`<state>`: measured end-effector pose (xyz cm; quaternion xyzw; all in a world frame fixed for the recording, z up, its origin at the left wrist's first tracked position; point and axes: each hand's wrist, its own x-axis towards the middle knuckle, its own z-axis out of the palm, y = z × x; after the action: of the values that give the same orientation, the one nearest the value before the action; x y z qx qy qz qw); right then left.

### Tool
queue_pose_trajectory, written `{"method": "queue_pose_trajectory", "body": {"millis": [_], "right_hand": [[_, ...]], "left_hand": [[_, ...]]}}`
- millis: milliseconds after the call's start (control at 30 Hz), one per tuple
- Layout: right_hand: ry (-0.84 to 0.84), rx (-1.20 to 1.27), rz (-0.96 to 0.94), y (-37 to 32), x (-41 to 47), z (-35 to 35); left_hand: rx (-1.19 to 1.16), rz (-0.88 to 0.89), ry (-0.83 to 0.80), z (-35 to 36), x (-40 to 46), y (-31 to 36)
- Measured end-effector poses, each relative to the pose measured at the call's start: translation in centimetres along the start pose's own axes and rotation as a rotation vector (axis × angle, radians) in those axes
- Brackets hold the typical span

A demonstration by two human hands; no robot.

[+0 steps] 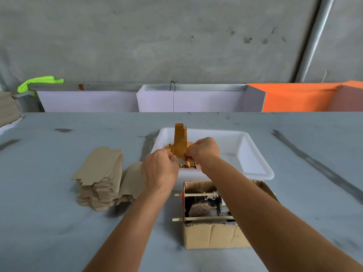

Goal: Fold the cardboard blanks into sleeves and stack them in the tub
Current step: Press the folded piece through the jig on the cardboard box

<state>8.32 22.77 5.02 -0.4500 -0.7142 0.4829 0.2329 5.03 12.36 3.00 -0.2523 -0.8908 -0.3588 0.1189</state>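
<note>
An orange-brown cardboard sleeve (180, 140) stands upright over the near left part of the white tub (253, 154). My left hand (160, 169) and my right hand (203, 150) both pinch its lower end from either side. Folded sleeves (170, 147) lie in the tub behind and below my hands, partly hidden. A tall stack of flat tan blanks (100, 177) sits on the table to the left of the tub. One more blank (132, 179) leans against that stack's right side.
An open cardboard box (212, 234) with sticks and dark material inside stands just in front of the tub, under my right forearm. White and orange panels (294, 97) line the table's far edge. More tan sheets (7, 108) lie at the far left.
</note>
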Motion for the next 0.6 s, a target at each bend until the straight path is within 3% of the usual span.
{"method": "queue_pose_trajectory", "body": {"millis": [133, 300, 600], "right_hand": [[0.006, -0.011, 0.032, 0.3, 1.5, 0.9], [-0.058, -0.109, 0.030, 0.3, 2.3, 2.0], [-0.068, -0.561, -0.315, 2.2, 0.0, -0.9]], "left_hand": [[0.106, 0.122, -0.030, 0.1, 0.1, -1.0], [0.170, 0.128, -0.069, 0.0, -0.5, -1.4], [-0.066, 0.151, -0.221, 0.2, -1.2, -2.1]]}}
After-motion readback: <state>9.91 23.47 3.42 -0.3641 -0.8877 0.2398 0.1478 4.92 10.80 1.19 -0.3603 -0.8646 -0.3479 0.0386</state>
